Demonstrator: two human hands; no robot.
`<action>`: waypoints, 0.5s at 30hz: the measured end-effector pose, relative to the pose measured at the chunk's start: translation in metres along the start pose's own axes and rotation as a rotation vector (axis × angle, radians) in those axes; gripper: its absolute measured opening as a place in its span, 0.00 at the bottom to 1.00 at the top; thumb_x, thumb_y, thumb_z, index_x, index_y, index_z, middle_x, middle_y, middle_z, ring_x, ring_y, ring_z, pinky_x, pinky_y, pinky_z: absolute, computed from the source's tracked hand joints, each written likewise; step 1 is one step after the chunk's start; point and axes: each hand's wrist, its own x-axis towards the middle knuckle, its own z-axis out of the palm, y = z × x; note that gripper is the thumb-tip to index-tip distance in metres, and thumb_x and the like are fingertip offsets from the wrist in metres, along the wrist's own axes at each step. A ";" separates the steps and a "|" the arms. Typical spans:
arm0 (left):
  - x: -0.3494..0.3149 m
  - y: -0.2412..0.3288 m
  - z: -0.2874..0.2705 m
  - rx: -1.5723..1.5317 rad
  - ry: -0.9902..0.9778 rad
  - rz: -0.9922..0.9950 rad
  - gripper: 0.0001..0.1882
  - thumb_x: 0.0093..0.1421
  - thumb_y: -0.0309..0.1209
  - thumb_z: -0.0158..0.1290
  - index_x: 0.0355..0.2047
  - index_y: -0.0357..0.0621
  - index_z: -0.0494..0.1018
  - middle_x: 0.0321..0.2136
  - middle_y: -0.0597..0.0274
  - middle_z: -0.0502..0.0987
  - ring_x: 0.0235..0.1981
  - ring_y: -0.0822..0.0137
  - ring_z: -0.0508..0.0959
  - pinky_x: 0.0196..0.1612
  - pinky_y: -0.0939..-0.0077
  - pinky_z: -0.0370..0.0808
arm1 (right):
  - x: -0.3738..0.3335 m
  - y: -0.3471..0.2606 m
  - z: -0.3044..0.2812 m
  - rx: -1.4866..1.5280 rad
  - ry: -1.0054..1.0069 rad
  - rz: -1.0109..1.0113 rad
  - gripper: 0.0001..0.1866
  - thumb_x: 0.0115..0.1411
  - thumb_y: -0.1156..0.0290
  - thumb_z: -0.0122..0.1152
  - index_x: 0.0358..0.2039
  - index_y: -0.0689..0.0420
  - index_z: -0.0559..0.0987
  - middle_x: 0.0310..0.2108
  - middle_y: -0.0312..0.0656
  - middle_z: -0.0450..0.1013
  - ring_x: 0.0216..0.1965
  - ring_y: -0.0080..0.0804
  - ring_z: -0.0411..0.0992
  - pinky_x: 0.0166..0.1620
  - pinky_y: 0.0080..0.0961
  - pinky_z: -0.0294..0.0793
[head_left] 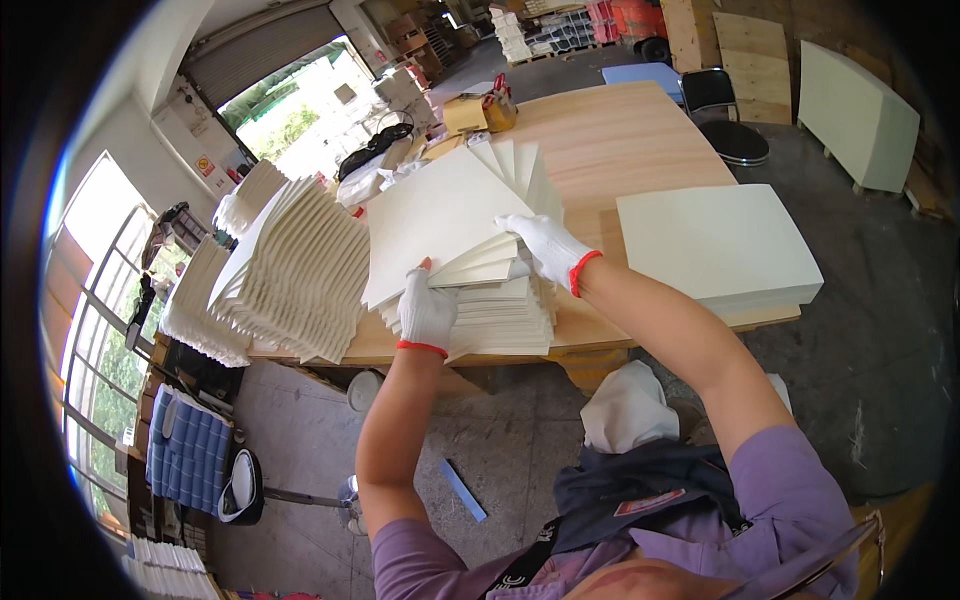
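The left hand [426, 312], in a white knit glove with a red cuff, is closed on the near edge of the top cream sheet [440, 222], thumb on its upper face and fingers hidden beneath; the sheet is lifted and tilted, its far corner reaching over the fanned sheets [520, 165] behind it. The right hand [548, 248], gloved the same way, lies flat with fingers spread on the sheets just under the lifted one, pressing rather than gripping. Both hands work at the middle stack [505, 315], which sits at the near edge of the wooden table [620, 140]. To the left, touching or just beside that stack, a long slumped pile of folded cream pieces [300, 270] crowds the table's left end; to the right, well apart, lies a neat flat stack of larger boards [720, 248]. Far on the table are a tape dispenser [497, 108] and a black bag [375, 148]; a black chair [722, 112] stands beyond the far right corner.
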 end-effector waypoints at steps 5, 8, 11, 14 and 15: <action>0.004 -0.002 0.002 -0.052 -0.081 -0.023 0.14 0.69 0.29 0.50 0.54 0.45 0.71 0.46 0.62 0.73 0.49 0.62 0.74 0.57 0.61 0.71 | 0.018 0.001 -0.012 -0.037 0.002 0.048 0.24 0.64 0.59 0.64 0.54 0.61 0.74 0.49 0.45 0.72 0.49 0.41 0.71 0.53 0.43 0.77; -0.007 -0.001 0.002 -0.214 -0.238 -0.193 0.15 0.71 0.33 0.47 0.55 0.43 0.69 0.52 0.58 0.71 0.54 0.56 0.72 0.63 0.51 0.67 | 0.019 0.012 -0.022 0.141 -0.091 -0.059 0.23 0.66 0.59 0.62 0.55 0.60 0.73 0.54 0.46 0.72 0.55 0.41 0.72 0.56 0.44 0.77; -0.014 0.023 -0.032 -0.459 -0.381 -0.408 0.21 0.72 0.38 0.47 0.60 0.41 0.64 0.60 0.50 0.68 0.64 0.46 0.66 0.69 0.41 0.61 | -0.037 0.008 -0.026 0.210 -0.260 0.016 0.22 0.70 0.58 0.57 0.57 0.59 0.72 0.57 0.47 0.73 0.56 0.39 0.75 0.55 0.40 0.79; -0.106 0.006 -0.029 -0.283 -0.285 -0.231 0.22 0.73 0.38 0.46 0.62 0.43 0.63 0.65 0.51 0.66 0.67 0.48 0.64 0.71 0.42 0.59 | -0.101 0.040 -0.096 0.046 -0.326 0.045 0.21 0.72 0.59 0.53 0.57 0.60 0.73 0.50 0.48 0.77 0.48 0.36 0.79 0.49 0.35 0.81; -0.118 -0.002 -0.037 -0.343 -0.257 -0.257 0.21 0.73 0.37 0.45 0.62 0.44 0.63 0.66 0.51 0.66 0.67 0.49 0.64 0.71 0.44 0.60 | -0.129 0.046 -0.130 0.011 -0.392 0.109 0.20 0.72 0.61 0.53 0.57 0.61 0.74 0.48 0.48 0.78 0.45 0.32 0.79 0.46 0.31 0.82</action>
